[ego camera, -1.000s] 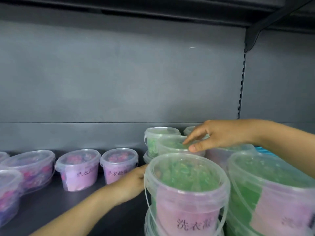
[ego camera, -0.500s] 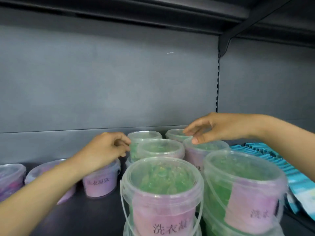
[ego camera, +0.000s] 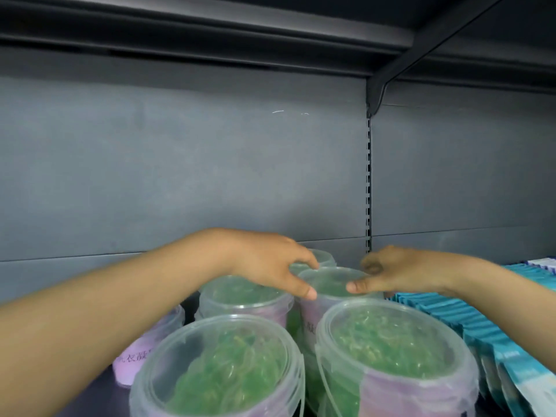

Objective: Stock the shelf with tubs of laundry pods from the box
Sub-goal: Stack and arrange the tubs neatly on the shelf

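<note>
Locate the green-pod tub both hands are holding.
Head view, centre right: the held tub sits between the left hand and right hand, behind the front right tub, left of the blue packets.

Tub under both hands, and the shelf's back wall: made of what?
The tub: clear, faintly frosted plastic, it seems; green pods show through its lid. The back wall: probably painted metal, matt grey, with a pale scratch.
</note>
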Motion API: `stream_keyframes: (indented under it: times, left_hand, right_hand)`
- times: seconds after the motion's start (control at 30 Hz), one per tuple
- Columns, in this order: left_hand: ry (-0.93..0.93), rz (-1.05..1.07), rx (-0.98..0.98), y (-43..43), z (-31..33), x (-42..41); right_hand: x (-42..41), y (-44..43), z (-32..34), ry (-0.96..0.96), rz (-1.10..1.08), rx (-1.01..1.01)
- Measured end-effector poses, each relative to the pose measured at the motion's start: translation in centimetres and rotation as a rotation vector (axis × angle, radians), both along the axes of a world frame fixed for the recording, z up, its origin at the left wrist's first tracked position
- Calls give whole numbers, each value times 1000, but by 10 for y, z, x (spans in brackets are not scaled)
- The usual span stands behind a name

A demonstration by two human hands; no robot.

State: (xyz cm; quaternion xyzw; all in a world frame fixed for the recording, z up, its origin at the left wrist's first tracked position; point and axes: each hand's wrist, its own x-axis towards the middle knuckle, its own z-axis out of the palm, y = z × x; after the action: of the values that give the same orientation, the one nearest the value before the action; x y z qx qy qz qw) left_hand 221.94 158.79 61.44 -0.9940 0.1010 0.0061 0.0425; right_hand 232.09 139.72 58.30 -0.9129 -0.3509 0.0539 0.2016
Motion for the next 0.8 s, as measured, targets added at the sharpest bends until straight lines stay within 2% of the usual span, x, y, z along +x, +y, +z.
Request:
stream_keyframes:
  times: [0.07, 0.17, 0.37, 0.43, 0.57, 0.63, 0.8]
  left_hand:
    - [60, 28, 22, 0, -4, 10]
    - [87, 19, -3, 2, -12, 16]
    - [-18, -16, -152, 13, -20, 14]
    - [-24, -22, -192, 17, -19, 14]
    - [-18, -12, -200, 22, -15, 17]
    - [-9, -8, -147, 22, -15, 20]
    - [-19, -12, -106, 18, -19, 20]
  right_hand:
    - [7, 0, -6, 160, 25, 154]
    - [17, -3, -11, 274, 53, 276]
    - [27, -1, -9, 391, 107, 311]
    - [26, -1, -7, 343, 101, 272]
    - [11, -5, -2, -92, -14, 150]
    - [-3, -5, -3, -119, -8, 187]
    - [-11, 5, -12, -170, 117, 35]
